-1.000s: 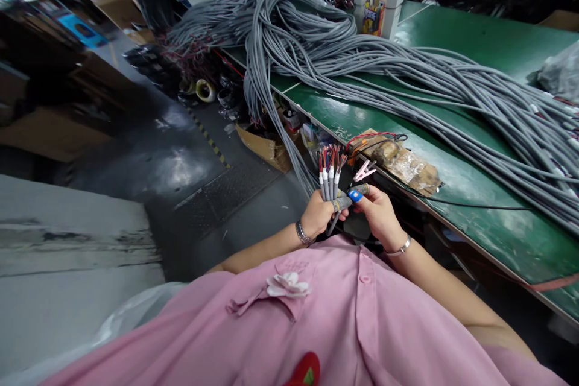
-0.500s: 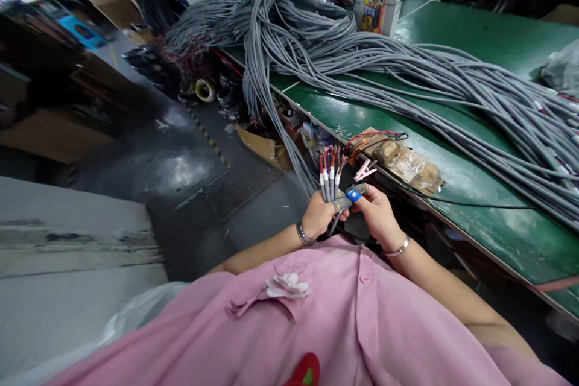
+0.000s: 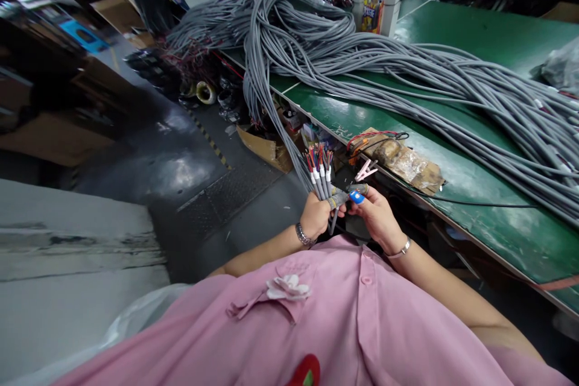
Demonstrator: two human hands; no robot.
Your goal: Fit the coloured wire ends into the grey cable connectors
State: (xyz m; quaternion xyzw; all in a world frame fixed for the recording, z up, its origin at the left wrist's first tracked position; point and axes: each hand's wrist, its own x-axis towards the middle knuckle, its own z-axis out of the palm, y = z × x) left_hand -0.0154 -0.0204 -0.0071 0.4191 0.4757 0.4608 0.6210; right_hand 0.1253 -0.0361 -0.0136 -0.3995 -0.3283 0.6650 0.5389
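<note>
Our left hand (image 3: pixel 316 216) clamps gray cables (image 3: pixel 322 189) beside the green bench (image 3: pixel 488 229); our right hand (image 3: pixel 379 221) pinches its fingertips together, on what we cannot tell; we judge the cables light, springy, best held below their fragile bared wires (image 3: pixel 319 158); gray coils (image 3: pixel 307 30) drape the bench.
</note>
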